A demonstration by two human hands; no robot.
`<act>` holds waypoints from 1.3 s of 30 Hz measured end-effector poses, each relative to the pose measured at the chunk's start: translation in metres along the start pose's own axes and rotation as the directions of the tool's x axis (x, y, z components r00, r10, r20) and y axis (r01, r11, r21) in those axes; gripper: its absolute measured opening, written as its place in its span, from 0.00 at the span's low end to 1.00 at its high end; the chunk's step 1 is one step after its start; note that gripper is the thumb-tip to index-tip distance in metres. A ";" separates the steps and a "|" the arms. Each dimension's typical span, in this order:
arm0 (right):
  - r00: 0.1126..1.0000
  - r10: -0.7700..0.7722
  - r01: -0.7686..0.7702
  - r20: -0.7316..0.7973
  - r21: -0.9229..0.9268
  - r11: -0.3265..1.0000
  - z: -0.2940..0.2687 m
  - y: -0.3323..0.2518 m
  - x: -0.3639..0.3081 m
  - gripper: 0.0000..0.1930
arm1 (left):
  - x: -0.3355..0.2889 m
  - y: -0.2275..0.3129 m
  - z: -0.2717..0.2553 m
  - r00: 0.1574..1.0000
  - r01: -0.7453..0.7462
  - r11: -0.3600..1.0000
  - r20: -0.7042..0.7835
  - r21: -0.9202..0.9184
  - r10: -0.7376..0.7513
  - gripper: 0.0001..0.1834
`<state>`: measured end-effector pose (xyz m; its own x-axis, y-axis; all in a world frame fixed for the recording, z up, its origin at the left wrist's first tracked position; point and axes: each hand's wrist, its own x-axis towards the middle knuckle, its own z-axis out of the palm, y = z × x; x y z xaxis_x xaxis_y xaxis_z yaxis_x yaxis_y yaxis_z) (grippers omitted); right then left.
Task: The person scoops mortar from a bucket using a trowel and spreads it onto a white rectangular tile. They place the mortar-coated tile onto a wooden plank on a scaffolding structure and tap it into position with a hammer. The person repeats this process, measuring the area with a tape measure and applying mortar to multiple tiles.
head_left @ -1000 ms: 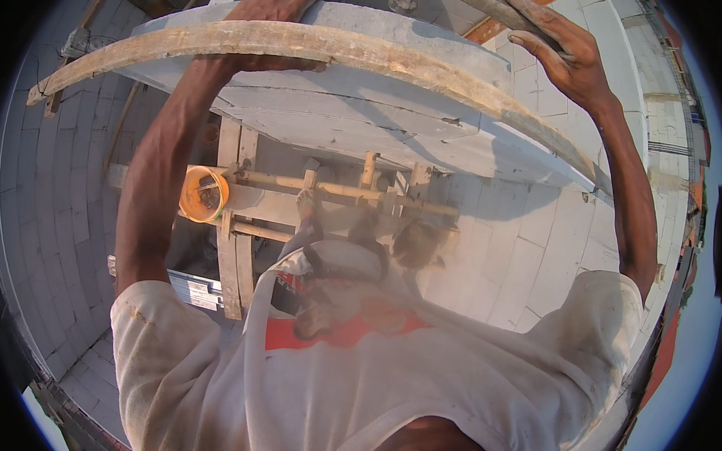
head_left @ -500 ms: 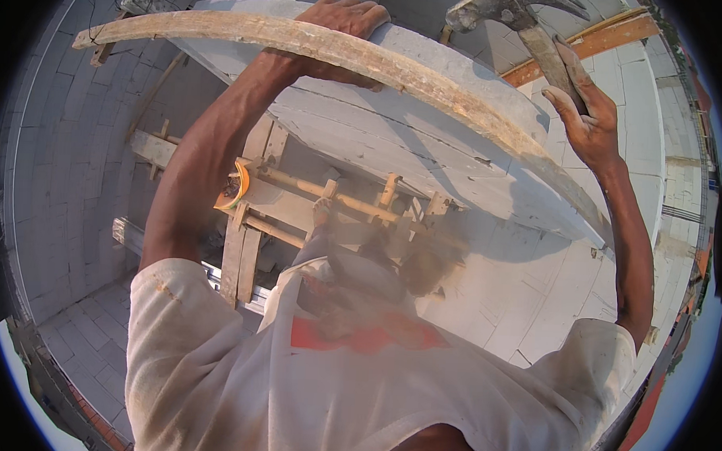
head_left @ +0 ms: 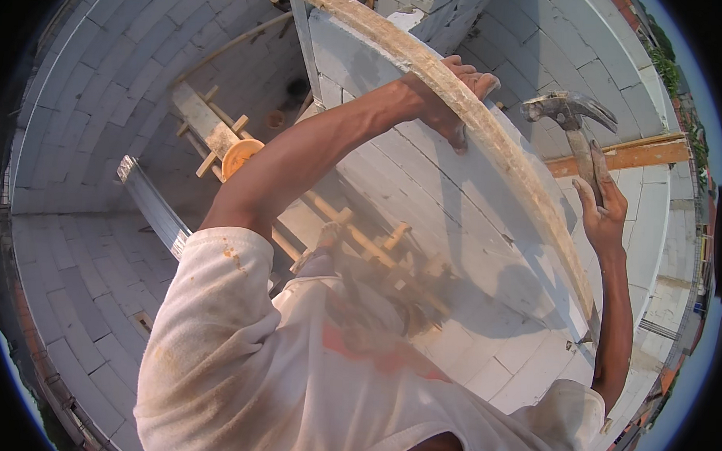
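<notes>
A long, pale wooden batten, rough and dusty, runs along the top of a light grey block wall. My left hand is closed about the batten at the wall's top edge. The wood crosses in front of the hand and hides its middle, while fingers show beyond it and others on the near side. To the right, my right hand grips the handle of a claw hammer. The hammer is raised beyond the batten, apart from it, with its claw pointing right.
Below are bamboo poles and boards of a scaffold, with an orange bowl-like container on it. A silvery metal length slants at the left. Behind the hammer lies a brown timber plank. Block walls stand around.
The view has turned, so the wall and batten slope more steeply. My left hand now appears farther right and lower in the picture. The hammer also appears lower, its handle more upright, still in my right hand.
</notes>
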<state>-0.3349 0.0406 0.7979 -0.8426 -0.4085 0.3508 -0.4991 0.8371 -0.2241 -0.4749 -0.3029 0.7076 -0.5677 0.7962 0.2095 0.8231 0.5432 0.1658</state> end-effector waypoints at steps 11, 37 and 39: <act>0.931 0.287 -0.277 -0.226 0.078 0.958 -0.043 -0.062 0.003 0.33 | -0.004 -0.005 0.003 0.997 -0.061 0.998 -0.045 -0.016 0.060 0.66; 0.933 -0.344 0.338 0.102 0.074 0.938 0.077 -0.051 0.150 0.23 | -0.094 -0.152 -0.016 0.978 0.179 0.929 -0.160 0.325 -0.132 0.63; 0.933 -0.297 0.301 0.204 0.013 0.953 0.077 -0.050 0.153 0.24 | -0.093 -0.155 -0.013 0.972 0.198 0.941 -0.176 0.274 -0.153 0.63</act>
<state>-0.4541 -0.0921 0.7926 -0.6787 -0.7043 0.2082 -0.7324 0.6703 -0.1196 -0.5503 -0.4643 0.6746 -0.6809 0.6442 0.3484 0.6675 0.7416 -0.0668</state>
